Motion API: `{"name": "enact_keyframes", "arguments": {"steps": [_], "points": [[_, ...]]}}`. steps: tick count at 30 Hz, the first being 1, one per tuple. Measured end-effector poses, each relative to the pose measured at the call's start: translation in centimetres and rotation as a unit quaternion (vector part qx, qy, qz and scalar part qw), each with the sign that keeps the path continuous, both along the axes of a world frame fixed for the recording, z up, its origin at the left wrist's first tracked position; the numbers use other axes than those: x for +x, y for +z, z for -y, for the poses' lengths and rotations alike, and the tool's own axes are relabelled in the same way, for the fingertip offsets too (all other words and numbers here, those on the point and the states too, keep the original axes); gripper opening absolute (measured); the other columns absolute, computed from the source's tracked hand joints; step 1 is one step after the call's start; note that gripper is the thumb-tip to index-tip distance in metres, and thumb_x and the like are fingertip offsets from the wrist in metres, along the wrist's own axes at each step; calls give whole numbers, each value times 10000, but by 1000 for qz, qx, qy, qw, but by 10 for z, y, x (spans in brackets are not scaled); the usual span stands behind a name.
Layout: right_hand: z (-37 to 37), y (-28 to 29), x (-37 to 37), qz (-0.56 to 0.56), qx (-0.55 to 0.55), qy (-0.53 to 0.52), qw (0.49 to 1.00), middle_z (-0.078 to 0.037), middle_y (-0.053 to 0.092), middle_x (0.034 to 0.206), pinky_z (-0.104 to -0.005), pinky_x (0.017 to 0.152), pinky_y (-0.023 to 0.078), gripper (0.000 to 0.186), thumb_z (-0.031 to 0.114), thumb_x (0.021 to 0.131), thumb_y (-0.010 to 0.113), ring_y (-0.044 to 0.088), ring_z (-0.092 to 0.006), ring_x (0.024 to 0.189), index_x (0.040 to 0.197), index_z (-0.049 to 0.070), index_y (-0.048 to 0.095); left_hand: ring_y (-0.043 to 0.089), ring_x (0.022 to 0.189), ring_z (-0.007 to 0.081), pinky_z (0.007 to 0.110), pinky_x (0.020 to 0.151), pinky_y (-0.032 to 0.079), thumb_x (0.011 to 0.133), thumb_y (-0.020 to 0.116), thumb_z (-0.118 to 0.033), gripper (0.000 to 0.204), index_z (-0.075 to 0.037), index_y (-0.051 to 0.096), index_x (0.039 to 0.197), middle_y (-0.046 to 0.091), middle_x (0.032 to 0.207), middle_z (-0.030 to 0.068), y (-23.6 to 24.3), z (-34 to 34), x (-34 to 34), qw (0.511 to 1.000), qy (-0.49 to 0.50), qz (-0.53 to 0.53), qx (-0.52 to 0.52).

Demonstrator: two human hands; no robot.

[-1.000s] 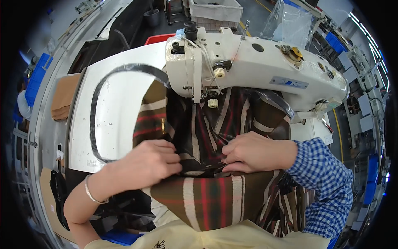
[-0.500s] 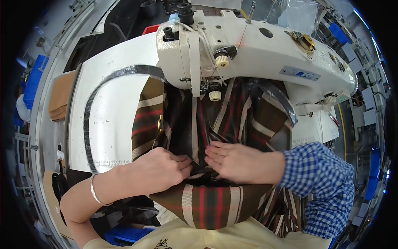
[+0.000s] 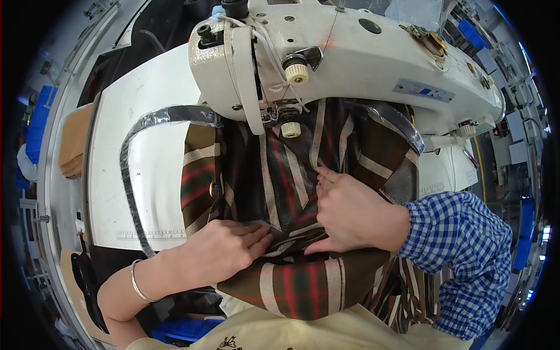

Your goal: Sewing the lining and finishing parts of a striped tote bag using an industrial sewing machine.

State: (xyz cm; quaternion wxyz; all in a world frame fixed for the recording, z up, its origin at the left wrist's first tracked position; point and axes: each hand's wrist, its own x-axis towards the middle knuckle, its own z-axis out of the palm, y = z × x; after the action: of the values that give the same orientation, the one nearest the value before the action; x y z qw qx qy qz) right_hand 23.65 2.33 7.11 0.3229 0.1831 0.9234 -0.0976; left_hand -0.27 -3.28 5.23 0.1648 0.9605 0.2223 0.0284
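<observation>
A dark plaid fabric (image 3: 291,175) with red, green and cream stripes lies under the head of a white sewing machine (image 3: 350,58). My left hand (image 3: 224,248), with a thin bracelet on its wrist, lies flat on the fabric's near left part, fingers pointing right. My right hand (image 3: 350,213), in a blue checked sleeve, presses on the fabric just right of the seam, fingers pointing toward the needle area (image 3: 280,119). Both hands rest fingers-down on the cloth, close together. The needle itself is hard to make out.
A white table top (image 3: 151,157) carries a black curved guard strip (image 3: 140,146) left of the fabric. A tan folded cloth (image 3: 73,140) sits at the far left. Blue bins (image 3: 38,114) and shelving ring the edges. Pale yellow cloth (image 3: 303,332) lies at the bottom.
The view has drawn closer to the machine. Both hands slid forward with the fabric toward the needle; my right hand now lies higher and further forward than my left.
</observation>
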Motion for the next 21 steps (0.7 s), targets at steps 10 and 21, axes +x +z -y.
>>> {"name": "enact_keyframes", "arguments": {"steps": [10, 21], "points": [[27, -45, 14, -349, -42, 4, 936, -311, 507, 1344, -424, 930, 518, 417, 223, 825, 586, 617, -383, 1123, 1015, -140, 665, 658, 1012, 297, 388, 986, 492, 836, 599, -250, 365, 20, 668, 1071, 689, 1072, 141, 14, -3, 1, 989, 39, -101, 99], [40, -34, 2, -281, 44, 58, 957, -353, 534, 1288, -371, 772, 586, 280, 155, 738, 597, 632, -407, 1109, 885, -42, 731, 620, 938, 308, 392, 741, 545, 652, 619, 58, 256, 24, 692, 895, 618, 971, 142, -6, -99, 17, 999, 25, 19, 22]]}}
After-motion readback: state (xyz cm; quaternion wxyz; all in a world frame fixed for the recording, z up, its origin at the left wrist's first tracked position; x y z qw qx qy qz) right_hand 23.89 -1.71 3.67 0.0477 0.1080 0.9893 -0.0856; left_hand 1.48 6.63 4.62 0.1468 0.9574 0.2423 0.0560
